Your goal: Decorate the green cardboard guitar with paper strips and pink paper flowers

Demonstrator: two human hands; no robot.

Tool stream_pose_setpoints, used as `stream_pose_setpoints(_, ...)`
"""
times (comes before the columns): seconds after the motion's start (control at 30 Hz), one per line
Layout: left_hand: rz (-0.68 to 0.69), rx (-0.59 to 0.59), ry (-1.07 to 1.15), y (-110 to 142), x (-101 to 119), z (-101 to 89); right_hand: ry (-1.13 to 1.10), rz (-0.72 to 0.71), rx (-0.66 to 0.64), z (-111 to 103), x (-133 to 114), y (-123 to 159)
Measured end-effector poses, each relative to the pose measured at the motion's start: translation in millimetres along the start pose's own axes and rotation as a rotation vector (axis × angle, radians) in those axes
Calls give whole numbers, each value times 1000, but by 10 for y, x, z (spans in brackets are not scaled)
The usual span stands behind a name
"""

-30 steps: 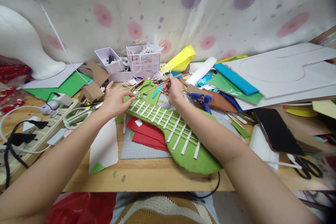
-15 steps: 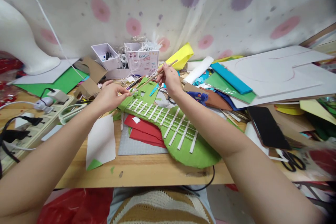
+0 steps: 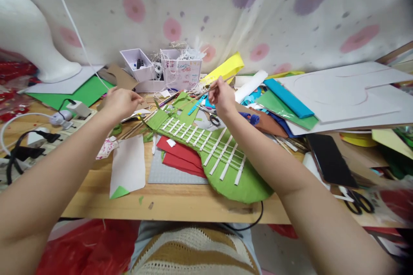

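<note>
My right hand (image 3: pixel 222 96) grips a thin wooden stick (image 3: pixel 204 93) above the back of the table. The stick slants from upper right down to the left. My left hand (image 3: pixel 121 102) is raised to the left of the stick, apart from it, fingers loosely bent and holding nothing I can see. Between and below my hands lies a green guitar-shaped piece (image 3: pixel 226 190), with white cross strips and thin strings along its neck. It rests partly on red paper (image 3: pixel 180 161) and a grey mat (image 3: pixel 176 178). My right forearm passes over its right side.
A power strip (image 3: pixel 58 144) with plugs lies left. Behind stand white boxes (image 3: pixel 182 73) of string. Scissors (image 3: pixel 214 119), a blue glue gun (image 3: pixel 250 117) and paper scraps crowd the middle. A phone (image 3: pixel 331 159) and black-handled scissors (image 3: pixel 361 203) lie right, below white boards (image 3: pixel 342 103).
My left hand has let go of the stick's lower end area and moved left and up. My right hand still holds the stick. The view has shifted slightly.
</note>
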State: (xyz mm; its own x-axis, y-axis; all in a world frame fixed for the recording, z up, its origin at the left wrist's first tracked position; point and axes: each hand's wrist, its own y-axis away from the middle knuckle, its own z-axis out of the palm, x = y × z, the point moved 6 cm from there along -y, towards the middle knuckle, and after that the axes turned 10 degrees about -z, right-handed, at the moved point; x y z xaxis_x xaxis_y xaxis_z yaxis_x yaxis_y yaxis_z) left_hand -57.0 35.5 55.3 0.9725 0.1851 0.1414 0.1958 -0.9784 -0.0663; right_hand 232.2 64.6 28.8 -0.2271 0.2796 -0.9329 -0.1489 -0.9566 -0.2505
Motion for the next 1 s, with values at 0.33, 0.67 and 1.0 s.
stream_pose_setpoints(0.33, 22, -59, 118, 318, 287, 3, -9, 97, -233, 351, 242, 161)
stream_pose_setpoints(0.67, 239, -183, 153, 361, 149, 145, 166, 266, -706, 751, 394, 515)
stream_pose_setpoints(1.0, 658, -2, 118, 400, 498, 64, 235, 326, -1113, 1091, 358, 732)
